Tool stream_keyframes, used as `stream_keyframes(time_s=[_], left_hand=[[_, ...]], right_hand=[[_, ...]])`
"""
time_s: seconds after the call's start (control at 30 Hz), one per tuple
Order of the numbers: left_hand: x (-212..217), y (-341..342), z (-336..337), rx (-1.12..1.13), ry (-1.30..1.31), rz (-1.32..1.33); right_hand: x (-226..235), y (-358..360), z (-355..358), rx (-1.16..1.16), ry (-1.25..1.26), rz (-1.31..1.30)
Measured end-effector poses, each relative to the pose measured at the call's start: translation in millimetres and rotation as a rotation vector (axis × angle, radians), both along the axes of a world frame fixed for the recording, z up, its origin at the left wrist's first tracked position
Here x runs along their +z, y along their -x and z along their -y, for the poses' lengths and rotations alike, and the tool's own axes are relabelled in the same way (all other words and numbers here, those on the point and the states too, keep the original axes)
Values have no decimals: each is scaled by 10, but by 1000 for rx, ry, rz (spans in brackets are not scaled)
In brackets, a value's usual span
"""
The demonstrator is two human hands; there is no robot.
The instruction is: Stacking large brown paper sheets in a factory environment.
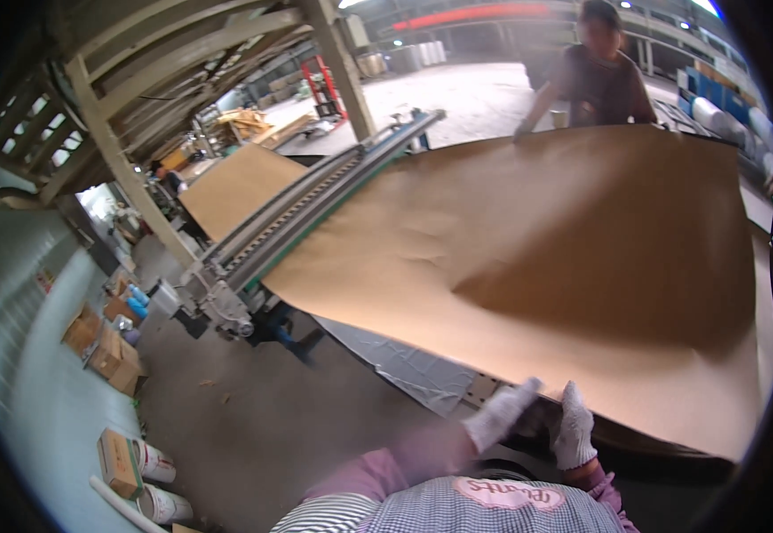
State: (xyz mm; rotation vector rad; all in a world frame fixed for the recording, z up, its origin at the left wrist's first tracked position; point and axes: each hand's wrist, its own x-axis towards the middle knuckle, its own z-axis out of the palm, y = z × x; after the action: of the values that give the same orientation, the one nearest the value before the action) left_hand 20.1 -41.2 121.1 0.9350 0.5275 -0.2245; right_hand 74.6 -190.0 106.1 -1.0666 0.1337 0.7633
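A large brown paper sheet (377,258) spreads over the table and bulges up into a broad fold toward the right. My right hand (574,431), in a white knitted glove, is closed at its near edge, a fingertip over the top and the other fingers hidden. Just left of it, my left hand (502,416), gloved alike, reaches to the same edge. Motion blurs its fingers, so their grip is unclear. Across the table a co-worker (601,75) in a dark top has a hand (523,130) at the sheet's far edge.
A long metal crossbeam with a toothed track (302,204) spans the table on the left. Beyond it lies another brown sheet (246,188). Cardboard boxes (113,357) and white buckets (164,504) stand along the left wall. A post (340,67) rises behind the beam.
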Motion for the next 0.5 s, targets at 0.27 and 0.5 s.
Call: stream_keyframes(time_s=[0.27, 0.5], left_hand=[[-707, 28, -1148, 385, -10, 13], [-1176, -66, -905, 38, -188, 218]], right_hand=[[199, 174, 406, -73, 24, -39], [-360, -91, -731, 19, 78, -4]])
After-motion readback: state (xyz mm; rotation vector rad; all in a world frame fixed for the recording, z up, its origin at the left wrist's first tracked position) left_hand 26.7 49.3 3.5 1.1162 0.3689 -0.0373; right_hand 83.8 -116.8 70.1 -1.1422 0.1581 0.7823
